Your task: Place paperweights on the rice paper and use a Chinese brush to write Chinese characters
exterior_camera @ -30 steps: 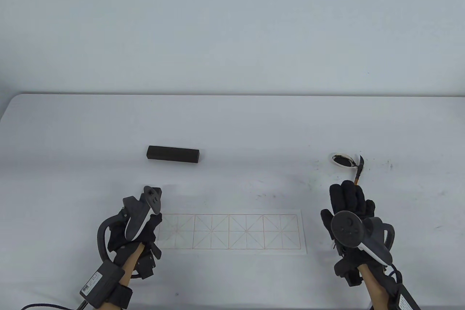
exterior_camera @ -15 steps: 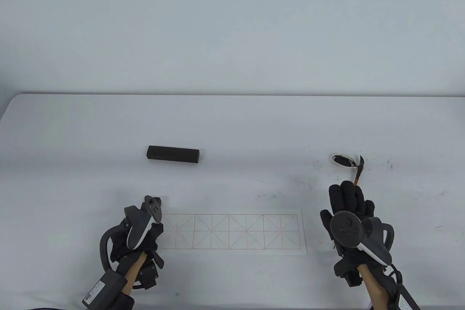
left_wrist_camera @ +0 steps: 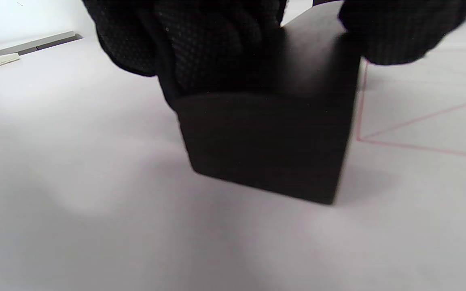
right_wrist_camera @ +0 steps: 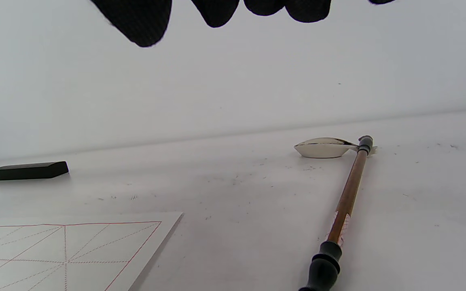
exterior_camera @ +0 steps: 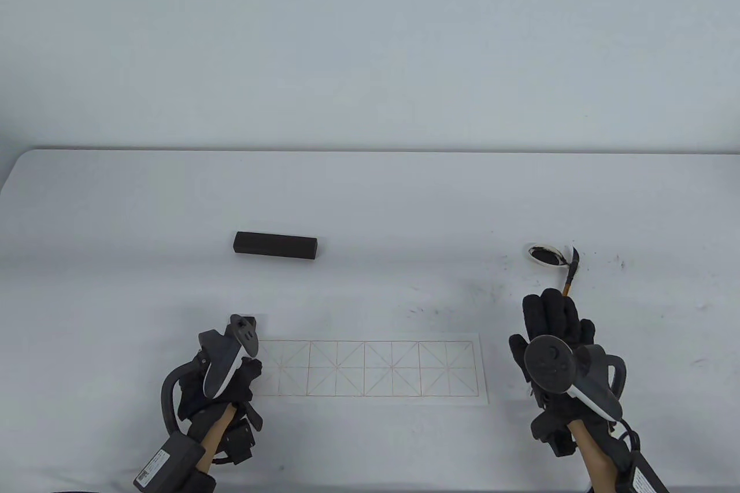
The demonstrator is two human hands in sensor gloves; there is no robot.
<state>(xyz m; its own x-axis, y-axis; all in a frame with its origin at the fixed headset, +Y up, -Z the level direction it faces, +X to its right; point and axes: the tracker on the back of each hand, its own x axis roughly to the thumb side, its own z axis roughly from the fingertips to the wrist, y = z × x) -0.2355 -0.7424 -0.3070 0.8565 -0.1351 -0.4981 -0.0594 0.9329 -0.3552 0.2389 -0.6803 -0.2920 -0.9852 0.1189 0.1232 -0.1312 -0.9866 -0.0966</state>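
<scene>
My left hand (exterior_camera: 217,386) grips a dark paperweight (left_wrist_camera: 273,137), fingers (left_wrist_camera: 200,44) curled over its top and the thumb on the other side, as the left wrist view shows. The block sits at the left end of the rice paper (exterior_camera: 370,369), its near end low against the white surface; I cannot tell whether it rests fully down. From the table view the paperweight is mostly hidden under my glove and the tracker (exterior_camera: 228,357) strapped to the back of that hand.

Ahead of my left hand and a little to its right, well apart from it, lies the second paperweight (exterior_camera: 276,245), flat on the counter (exterior_camera: 370,198) and untouched.

My right hand (exterior_camera: 555,348) hovers off the right end of the paper, fingers straight and relaxed, holding nothing. In the right wrist view its fingertips (right_wrist_camera: 144,24) hang in from the top with nothing between them. Just ahead of that hand the Chinese brush (right_wrist_camera: 348,198) lies on the counter, its dark butt end nearest the hand and its far end resting at the rim of the small ink dish (right_wrist_camera: 324,147). In the table view the brush pokes out beyond my right fingertips, the dish just past it with black ink inside. Specks of ink dot the counter around the dish and ahead of the paper's right half.

The red grid on the paper carries no strokes yet.
</scene>
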